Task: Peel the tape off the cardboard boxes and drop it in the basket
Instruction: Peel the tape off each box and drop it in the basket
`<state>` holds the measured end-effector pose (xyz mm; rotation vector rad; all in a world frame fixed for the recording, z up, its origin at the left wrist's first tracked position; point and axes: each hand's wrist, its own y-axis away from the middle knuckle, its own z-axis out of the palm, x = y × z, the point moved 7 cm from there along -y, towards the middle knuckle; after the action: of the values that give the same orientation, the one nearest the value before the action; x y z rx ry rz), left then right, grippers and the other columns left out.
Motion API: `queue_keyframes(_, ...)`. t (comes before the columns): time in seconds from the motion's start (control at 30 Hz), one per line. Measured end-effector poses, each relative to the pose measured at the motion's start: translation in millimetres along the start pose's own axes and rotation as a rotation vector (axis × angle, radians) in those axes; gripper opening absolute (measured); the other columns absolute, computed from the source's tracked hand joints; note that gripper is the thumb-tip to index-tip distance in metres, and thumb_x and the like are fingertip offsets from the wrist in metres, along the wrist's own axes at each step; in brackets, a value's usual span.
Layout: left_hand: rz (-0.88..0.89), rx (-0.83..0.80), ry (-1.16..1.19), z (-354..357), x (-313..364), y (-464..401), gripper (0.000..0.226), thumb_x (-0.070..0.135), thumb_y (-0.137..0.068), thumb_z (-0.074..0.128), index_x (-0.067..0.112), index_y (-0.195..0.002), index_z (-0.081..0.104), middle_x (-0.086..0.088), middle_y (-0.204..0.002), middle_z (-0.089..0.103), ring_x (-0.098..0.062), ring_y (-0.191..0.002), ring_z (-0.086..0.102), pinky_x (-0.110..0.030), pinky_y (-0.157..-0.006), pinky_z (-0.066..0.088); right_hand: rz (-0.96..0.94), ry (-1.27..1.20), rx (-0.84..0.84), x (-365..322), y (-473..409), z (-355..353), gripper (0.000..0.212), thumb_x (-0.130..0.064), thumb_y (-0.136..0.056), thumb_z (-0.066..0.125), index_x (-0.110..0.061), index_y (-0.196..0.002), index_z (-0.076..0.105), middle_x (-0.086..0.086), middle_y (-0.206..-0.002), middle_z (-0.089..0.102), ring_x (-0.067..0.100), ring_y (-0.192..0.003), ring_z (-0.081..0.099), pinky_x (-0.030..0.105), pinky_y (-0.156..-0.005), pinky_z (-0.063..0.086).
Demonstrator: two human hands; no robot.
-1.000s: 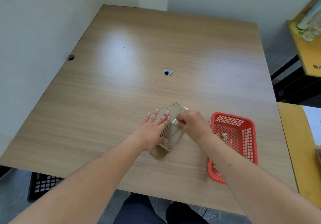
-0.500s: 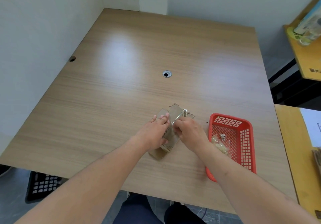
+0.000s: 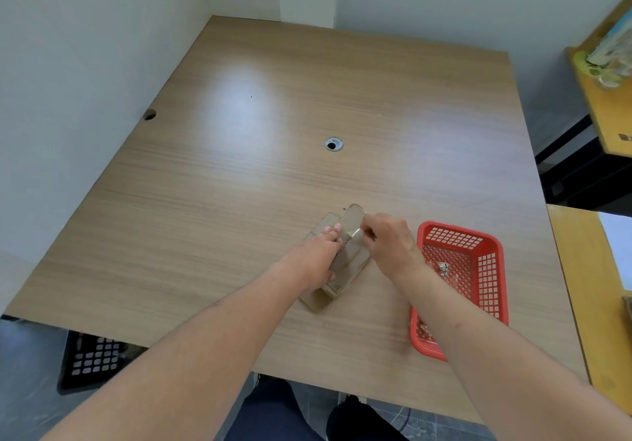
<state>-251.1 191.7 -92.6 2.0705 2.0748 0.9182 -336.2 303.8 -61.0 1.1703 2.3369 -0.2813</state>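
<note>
Two hands at lower centre: left hand (image 3: 316,259) presses flat on cardboard box (image 3: 345,262), right hand (image 3: 390,245) fingers pinch tape (image 3: 355,233); red basket (image 3: 492,290) at right.

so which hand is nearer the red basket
Right. The right hand pinches tape just beside the red basket; the left hand presses the cardboard box farther away.
</note>
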Motion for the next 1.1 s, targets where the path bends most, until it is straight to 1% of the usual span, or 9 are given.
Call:
queue_keyframes(0.1, -0.008, -0.016, 0.013, 1.3, 0.0, 0.0, 0.081, 0.016, -0.097, 0.067, 0.006, -0.161, 0.018, -0.003, -0.171, -0.009, -0.017, -0.157, -0.001, -0.033, -0.124, 0.018, -0.129, 0.071, -0.172, -6.2, 4.2, 18.6, 0.013, -0.004, -0.088, 0.062, 0.002, -0.087, 0.074, 0.017, -0.12, 0.07, 0.034, -0.109, 0.068, 0.042, -0.091, 0.052)
queue_keyframes(0.17, -0.005, -0.024, 0.022, 1.9, 1.0, 0.7, 0.08, 0.014, -0.097, 0.065, 0.006, -0.161, 0.017, -0.004, -0.17, -0.01, -0.018, -0.157, -0.003, -0.035, -0.125, 0.018, -0.163, 0.087, -0.216, -6.1, 9.0, 23.3, 0.027, -0.003, -0.091, 0.059, -0.006, -0.111, 0.076, 0.014, -0.132, 0.067, 0.03, -0.118, 0.065, 0.04, -0.097, 0.051)
queue_keyframes(0.27, -0.004, -0.018, 0.045, 1.5, 1.5, 2.1, 0.078, 0.012, -0.097, 0.062, 0.006, -0.161, 0.019, -0.003, -0.171, -0.01, -0.017, -0.157, -0.004, -0.038, -0.124, 0.023, -0.108, 0.001, -0.172, -1.0, 11.3, 20.2, 0.051, 0.002, -0.088, 0.06, -0.025, -0.129, 0.071, 0.008, -0.105, 0.077, 0.028, -0.096, 0.07, 0.042, -0.082, 0.054)
queue_keyframes(0.43, -0.009, -0.03, 0.062, 2.3, 1.3, 4.1, 0.071, 0.013, -0.098, 0.062, 0.009, -0.159, 0.026, -0.002, -0.17, -0.012, -0.017, -0.157, -0.004, -0.039, -0.124, 0.022, 0.142, -0.122, -0.08, 9.2, -1.9, 22.0, 0.035, -0.014, -0.084, 0.08, -0.023, -0.117, 0.075, -0.005, -0.095, 0.069, 0.014, -0.085, 0.064, 0.035, -0.089, 0.054)
queue_keyframes(0.53, -0.01, -0.036, 0.048, 2.9, 0.5, 3.8, 0.075, 0.014, -0.099, 0.061, 0.008, -0.161, 0.02, -0.002, -0.17, -0.014, -0.017, -0.157, -0.005, -0.039, -0.125, 0.021, 0.207, -0.075, -0.102, 12.3, -5.1, 28.0, 0.032, -0.023, -0.082, 0.084, -0.022, -0.113, 0.077, -0.001, -0.101, 0.056, 0.02, -0.09, 0.063, 0.035, -0.087, 0.053)
queue_keyframes(0.67, -0.002, -0.039, 0.047, 4.9, -0.4, 4.1, 0.08, 0.015, -0.099, 0.061, 0.007, -0.162, 0.012, -0.002, -0.17, -0.015, -0.017, -0.157, -0.006, -0.036, -0.126, 0.016, 0.256, -0.052, -0.053, 15.1, -8.6, 25.8, 0.009, -0.027, -0.088, 0.077, -0.024, -0.095, 0.081, -0.001, -0.1, 0.07, 0.021, -0.095, 0.065, 0.032, -0.086, 0.051)
queue_keyframes(0.8, 0.001, -0.048, 0.036, 6.5, -2.4, 3.6, 0.08, 0.015, -0.1, 0.059, 0.008, -0.163, 0.009, -0.001, -0.169, -0.017, -0.016, -0.157, -0.007, -0.04, -0.126, 0.019, 0.377, -0.106, 0.1, 29.7, -9.9, 6.9, 0.004, -0.026, -0.089, 0.076, -0.025, -0.086, 0.079, -0.004, -0.092, 0.073, 0.018, -0.09, 0.066, 0.03, -0.081, 0.051)
queue_keyframes(0.93, 0.016, -0.047, 0.052, 6.2, -3.8, 1.7, 0.08, 0.015, -0.101, 0.059, 0.008, -0.163, 0.009, -0.001, -0.17, -0.016, -0.016, -0.157, -0.007, -0.039, -0.126, 0.017, 0.233, -0.05, 0.129, 23.2, -6.3, 3.8, 0.003, -0.015, -0.088, 0.077, -0.014, -0.09, 0.08, 0.002, -0.094, 0.064, 0.021, -0.087, 0.063, 0.033, -0.078, 0.049)
queue_keyframes(1.1, 0.028, -0.032, 0.073, 5.0, -4.9, 0.7, 0.08, 0.015, -0.099, 0.062, 0.008, -0.162, 0.013, -0.001, -0.17, -0.013, -0.016, -0.157, -0.005, -0.027, -0.124, 0.011, -0.006, 0.068, -0.1, 12.9, -6.4, 15.6, 0.012, -0.014, -0.092, 0.07, -0.012, -0.098, 0.081, 0.004, -0.099, 0.065, 0.026, -0.093, 0.064, 0.038, -0.078, 0.051)
